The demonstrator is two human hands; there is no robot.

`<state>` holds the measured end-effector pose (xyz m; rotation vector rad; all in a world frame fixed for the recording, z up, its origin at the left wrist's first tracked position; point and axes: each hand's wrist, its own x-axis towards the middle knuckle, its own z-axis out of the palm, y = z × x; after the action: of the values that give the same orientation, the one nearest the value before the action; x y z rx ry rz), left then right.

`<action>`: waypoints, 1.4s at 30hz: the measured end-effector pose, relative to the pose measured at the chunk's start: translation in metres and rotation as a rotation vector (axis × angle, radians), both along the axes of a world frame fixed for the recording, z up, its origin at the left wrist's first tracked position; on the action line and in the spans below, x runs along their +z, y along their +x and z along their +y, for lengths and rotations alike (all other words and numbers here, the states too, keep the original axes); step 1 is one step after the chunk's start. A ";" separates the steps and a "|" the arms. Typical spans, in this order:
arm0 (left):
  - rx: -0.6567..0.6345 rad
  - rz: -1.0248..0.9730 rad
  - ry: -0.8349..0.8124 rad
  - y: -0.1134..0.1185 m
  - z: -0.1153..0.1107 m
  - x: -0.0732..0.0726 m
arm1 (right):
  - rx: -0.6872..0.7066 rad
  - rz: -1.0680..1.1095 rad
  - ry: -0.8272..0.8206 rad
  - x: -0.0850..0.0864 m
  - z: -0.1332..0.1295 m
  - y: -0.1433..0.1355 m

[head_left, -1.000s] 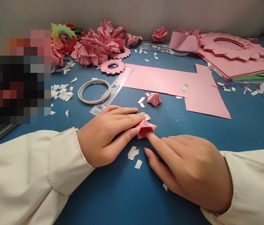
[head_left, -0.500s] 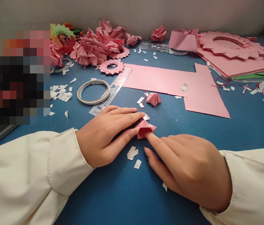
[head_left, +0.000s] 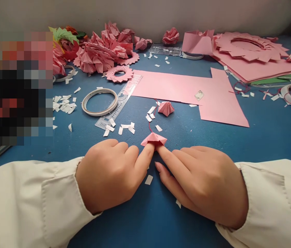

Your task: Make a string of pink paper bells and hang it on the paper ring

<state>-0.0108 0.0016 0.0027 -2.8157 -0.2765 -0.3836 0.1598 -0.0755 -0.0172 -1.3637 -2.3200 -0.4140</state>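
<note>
Squarely over the blue table (head_left: 135, 224), the left hand (head_left: 111, 174) and right hand (head_left: 204, 182) angle inward, neither clearly nearer. The right's thumb and forefinger stand apart; the left is curled with one finger outstretched, and whether it pinches anything I cannot tell. Straight ahead, at both fingertips, lies the pink paper piece (head_left: 154, 137), lengthwise side to side, mouth facing the hands.

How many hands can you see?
2: the left hand and the right hand, each poking a finger at the small pink folded paper. The blur at left could hide more.
</note>
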 end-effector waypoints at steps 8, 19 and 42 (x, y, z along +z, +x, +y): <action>0.021 -0.035 -0.090 0.003 -0.005 -0.003 | 0.004 -0.028 0.009 -0.001 0.001 0.001; 0.068 -0.060 -0.100 0.005 -0.007 -0.004 | 0.073 -0.096 0.142 0.006 0.001 0.000; 0.011 0.027 -0.165 0.003 -0.014 0.001 | 0.202 -0.054 0.173 0.018 -0.014 0.001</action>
<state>-0.0077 -0.0119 0.0041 -2.9770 -0.3322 -0.3344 0.1608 -0.0893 0.0010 -1.0381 -2.3742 -0.5783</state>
